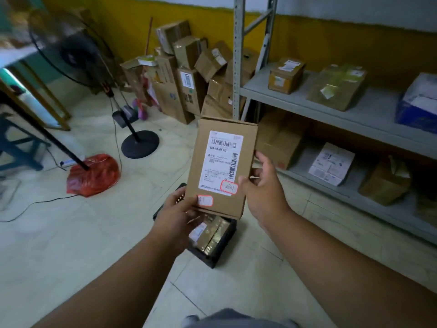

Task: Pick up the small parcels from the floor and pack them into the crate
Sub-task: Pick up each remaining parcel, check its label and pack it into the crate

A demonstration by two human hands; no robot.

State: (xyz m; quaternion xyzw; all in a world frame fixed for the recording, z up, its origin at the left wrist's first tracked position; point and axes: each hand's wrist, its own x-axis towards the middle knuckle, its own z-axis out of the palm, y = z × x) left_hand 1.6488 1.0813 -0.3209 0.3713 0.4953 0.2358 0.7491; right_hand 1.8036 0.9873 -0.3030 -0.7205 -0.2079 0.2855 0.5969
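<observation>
Gripping flat cardboard parcel (221, 165) at frame centre, left hand (176, 215) curling under bottom edge, right hand (262, 185) pinching right edge, above black crate (212, 250).

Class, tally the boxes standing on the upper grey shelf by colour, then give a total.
Brown cardboard boxes: 2
Blue and white box: 1
Total: 3

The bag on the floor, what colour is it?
Red bag, seen in the head view.
</observation>
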